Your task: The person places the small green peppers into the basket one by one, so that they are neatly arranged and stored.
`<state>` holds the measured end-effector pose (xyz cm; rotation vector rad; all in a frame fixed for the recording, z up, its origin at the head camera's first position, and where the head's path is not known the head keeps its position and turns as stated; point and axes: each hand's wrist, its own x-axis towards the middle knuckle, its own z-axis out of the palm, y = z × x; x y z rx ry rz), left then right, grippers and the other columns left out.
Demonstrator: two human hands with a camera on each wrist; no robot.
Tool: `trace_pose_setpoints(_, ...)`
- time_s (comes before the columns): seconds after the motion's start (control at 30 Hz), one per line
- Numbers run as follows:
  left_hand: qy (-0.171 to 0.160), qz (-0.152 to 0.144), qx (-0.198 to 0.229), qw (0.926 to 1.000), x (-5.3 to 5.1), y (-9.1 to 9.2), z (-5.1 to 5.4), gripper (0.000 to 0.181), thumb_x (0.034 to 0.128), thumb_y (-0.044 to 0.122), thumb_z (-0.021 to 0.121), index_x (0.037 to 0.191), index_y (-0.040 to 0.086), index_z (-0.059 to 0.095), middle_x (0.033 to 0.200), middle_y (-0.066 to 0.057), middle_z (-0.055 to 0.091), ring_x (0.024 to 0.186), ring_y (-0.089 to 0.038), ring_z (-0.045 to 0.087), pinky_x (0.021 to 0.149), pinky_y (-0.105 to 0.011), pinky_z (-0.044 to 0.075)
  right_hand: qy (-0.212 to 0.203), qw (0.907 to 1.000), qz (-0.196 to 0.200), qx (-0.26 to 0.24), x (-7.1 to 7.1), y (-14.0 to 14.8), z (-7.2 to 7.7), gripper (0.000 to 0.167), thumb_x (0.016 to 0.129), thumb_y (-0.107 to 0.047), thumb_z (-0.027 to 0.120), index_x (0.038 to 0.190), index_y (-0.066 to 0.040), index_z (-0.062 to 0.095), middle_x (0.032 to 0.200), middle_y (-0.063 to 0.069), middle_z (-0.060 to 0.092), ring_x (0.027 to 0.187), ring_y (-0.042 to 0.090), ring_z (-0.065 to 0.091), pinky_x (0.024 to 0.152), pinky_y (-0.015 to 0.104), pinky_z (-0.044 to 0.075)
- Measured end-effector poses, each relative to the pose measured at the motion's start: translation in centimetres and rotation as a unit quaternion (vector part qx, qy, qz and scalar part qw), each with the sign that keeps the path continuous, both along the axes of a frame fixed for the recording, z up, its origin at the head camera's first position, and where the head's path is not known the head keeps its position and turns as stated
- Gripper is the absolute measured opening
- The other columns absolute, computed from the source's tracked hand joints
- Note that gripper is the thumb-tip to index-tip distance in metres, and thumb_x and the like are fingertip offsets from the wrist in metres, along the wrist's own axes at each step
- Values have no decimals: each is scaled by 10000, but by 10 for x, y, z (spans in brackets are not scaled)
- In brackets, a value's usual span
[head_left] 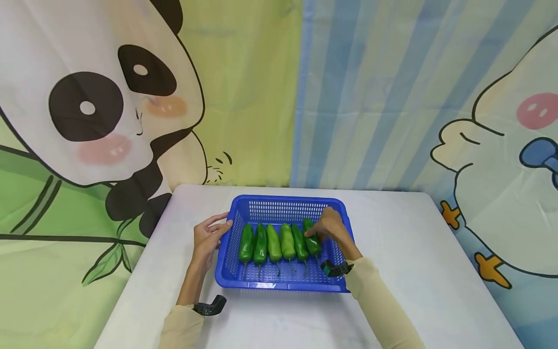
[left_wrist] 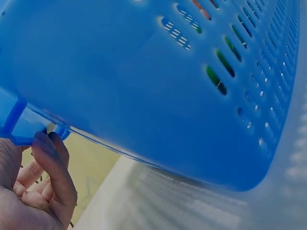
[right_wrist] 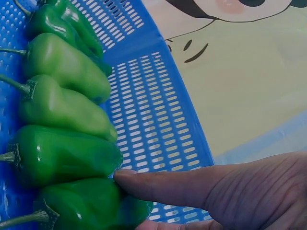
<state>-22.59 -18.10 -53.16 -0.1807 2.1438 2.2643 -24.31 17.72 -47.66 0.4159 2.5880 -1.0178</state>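
Observation:
A blue plastic basket (head_left: 285, 286) with slotted walls holds several green peppers (head_left: 287, 242) side by side in one row, stems toward the near side. My left hand (head_left: 210, 237) grips the basket's left rim; in the left wrist view its fingers (left_wrist: 56, 167) curl at the edge. Inside the basket on the right, my right hand (head_left: 330, 225) pinches the far end of the rightmost dark green pepper (right_wrist: 81, 203). Its thumb (right_wrist: 163, 184) lies between that pepper and its neighbour (right_wrist: 67, 155); the other fingers are mostly hidden. Two peppers mid-row are paler green.
The basket is over a white table (head_left: 392, 242), with table surface on both sides of it. Behind the table hangs a cartoon-printed curtain (head_left: 244, 97). Dark bands (head_left: 210, 306) are worn on both wrists.

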Motion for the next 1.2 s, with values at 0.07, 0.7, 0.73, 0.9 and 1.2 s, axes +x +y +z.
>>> trace_pose_setpoints(0.07,-6,17,15,10000,0,0,-1,452,993,223,835,1394,53,714,822,64,810,605,-72,725,499,-189,560,20,10000,14,19,0,0,-3,718,743,-154,1029,1231,157,603,829,229,802,727,300,825,866,431,685)
trace_pose_setpoints(0.7,96,-28,-60,9999,-6,1,-1,468,991,254,839,1402,70,714,824,68,813,587,-61,704,492,-184,545,257,9992,308,32,2,-3,-4,627,738,-45,1005,1185,178,625,1041,310,742,708,347,798,663,415,688)
trace_pose_setpoints(0.73,79,-34,-69,9999,-6,1,-1,468,992,253,838,1404,71,713,826,69,814,593,-62,711,499,-185,553,263,9992,310,49,2,-3,-4,632,736,-49,1008,1186,180,628,1040,310,741,707,351,796,659,420,688)
trace_pose_setpoints(0.9,-11,3,-80,10000,-5,1,-2,458,993,243,836,1401,74,716,822,72,813,601,-72,723,514,-197,575,360,9981,409,302,4,-3,-5,633,740,-105,1025,1167,169,647,1021,284,737,711,327,780,642,406,679)
trace_pose_setpoints(1.2,131,-91,-174,9997,-2,2,-4,450,1001,252,828,1396,66,716,835,28,812,597,-77,721,506,-197,569,712,9920,365,975,11,-2,-3,879,750,-245,1035,1359,186,569,1292,360,684,1208,520,686,1030,587,611)
